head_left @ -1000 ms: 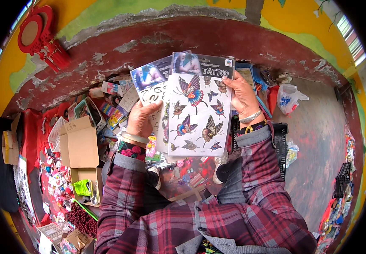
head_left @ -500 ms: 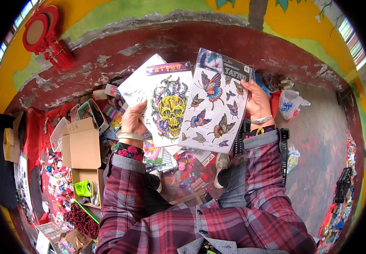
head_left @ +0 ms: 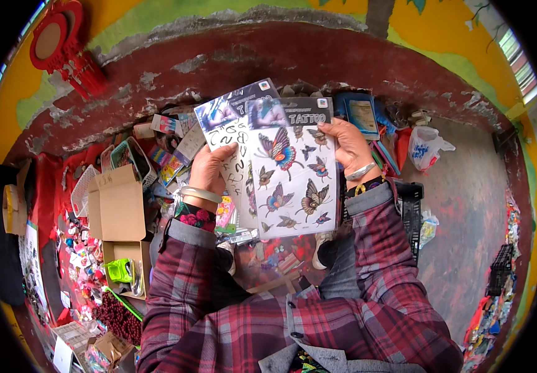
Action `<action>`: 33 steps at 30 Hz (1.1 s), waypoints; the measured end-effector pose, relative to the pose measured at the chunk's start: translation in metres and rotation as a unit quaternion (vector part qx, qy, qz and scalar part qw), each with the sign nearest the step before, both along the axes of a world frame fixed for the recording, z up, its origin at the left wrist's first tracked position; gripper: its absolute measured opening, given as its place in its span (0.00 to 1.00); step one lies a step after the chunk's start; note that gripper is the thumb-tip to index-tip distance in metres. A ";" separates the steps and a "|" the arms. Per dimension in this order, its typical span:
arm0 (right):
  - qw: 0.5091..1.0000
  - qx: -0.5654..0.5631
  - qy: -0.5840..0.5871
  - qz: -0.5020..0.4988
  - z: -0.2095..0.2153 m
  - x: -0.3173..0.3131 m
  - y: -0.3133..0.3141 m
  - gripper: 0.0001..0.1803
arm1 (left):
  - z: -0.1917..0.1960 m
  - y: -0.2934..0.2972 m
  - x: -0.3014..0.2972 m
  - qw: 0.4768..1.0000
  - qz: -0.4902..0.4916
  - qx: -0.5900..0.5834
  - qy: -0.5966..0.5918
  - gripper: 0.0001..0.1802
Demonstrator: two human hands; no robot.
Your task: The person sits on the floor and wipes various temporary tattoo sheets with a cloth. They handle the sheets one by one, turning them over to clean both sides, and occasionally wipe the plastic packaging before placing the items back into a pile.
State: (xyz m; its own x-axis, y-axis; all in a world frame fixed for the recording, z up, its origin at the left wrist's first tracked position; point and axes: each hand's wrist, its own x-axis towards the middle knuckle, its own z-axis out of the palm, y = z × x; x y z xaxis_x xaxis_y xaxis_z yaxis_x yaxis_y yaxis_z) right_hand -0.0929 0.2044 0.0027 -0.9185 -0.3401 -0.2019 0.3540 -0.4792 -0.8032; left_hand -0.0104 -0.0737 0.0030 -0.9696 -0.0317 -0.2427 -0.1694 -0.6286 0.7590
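Observation:
My right hand (head_left: 350,148) pinches the upper right corner of a butterfly temporary tattoo sheet (head_left: 290,177) in a clear sleeve with a dark header. My left hand (head_left: 207,170) is closed on the left edge of another tattoo sheet (head_left: 226,138), marked with black curly figures. The butterfly sheet lies in front and overlaps the right part of that sheet. A strip of coloured print shows between the two; whatever else is behind the butterfly sheet is hidden. Both sheets are held up over the floor, their headers away from me.
To the left stand an open cardboard box (head_left: 118,214) and plastic baskets (head_left: 130,155) among many small goods. A black crate (head_left: 411,214) is beside my right forearm, with a white plastic bag (head_left: 426,149) farther out. A dark red wall (head_left: 268,59) rises beyond.
The skull tattoo sheet has gone out of sight, and the sheet with black figures now shows its dark header. The butterfly sheet has moved left and nearer, and hangs straighter.

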 end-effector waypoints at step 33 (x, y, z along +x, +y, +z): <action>0.976 -0.042 0.095 -0.190 0.042 -0.012 0.068 0.15 | -0.014 -0.027 -0.015 0.985 0.124 -0.113 0.029 0.12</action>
